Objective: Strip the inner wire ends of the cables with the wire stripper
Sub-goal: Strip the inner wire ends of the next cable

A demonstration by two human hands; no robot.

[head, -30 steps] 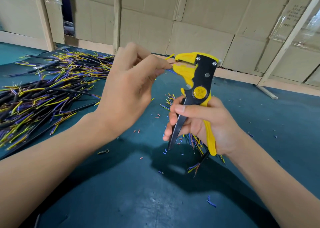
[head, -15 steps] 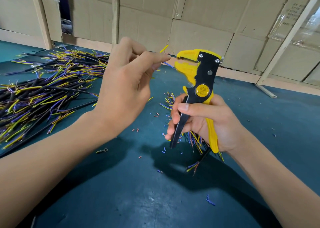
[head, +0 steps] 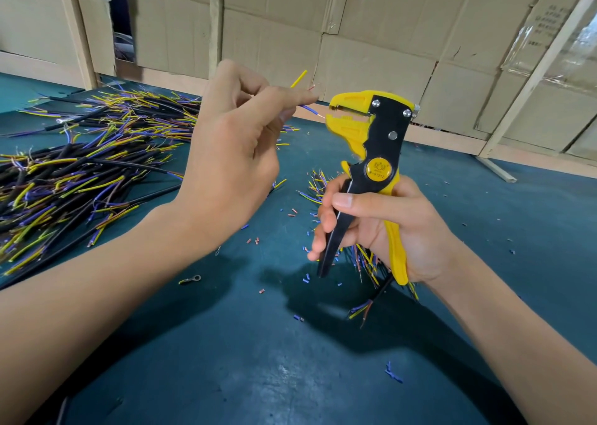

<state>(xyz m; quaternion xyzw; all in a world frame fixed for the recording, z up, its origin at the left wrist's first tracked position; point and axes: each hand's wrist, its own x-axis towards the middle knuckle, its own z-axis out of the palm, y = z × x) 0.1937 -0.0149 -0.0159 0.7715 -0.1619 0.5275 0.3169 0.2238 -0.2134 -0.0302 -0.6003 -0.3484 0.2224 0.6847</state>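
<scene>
My right hand (head: pixel 391 227) grips the handles of a yellow and black wire stripper (head: pixel 371 140), held upright with its jaws pointing left. My left hand (head: pixel 235 153) pinches a cable between thumb and forefinger just left of the jaws. The cable's blue inner wire (head: pixel 308 109) points at the jaws with bare copper at its tip, a little apart from them. Its yellow inner wire (head: pixel 298 78) sticks up and away. The rest of that cable is hidden inside my left hand.
A big heap of black cables (head: pixel 80 166) with yellow, blue and brown ends lies at the left on the teal table (head: pixel 258 360). A smaller bunch (head: pixel 365 263) lies under my right hand. Insulation scraps and a ring terminal (head: pixel 190 279) are scattered around. Cardboard walls stand behind.
My left hand drew the cable out of the stripper's jaws and leftward. The blue wire now shows bare copper beside the jaws. The stripper stayed upright in my right hand.
</scene>
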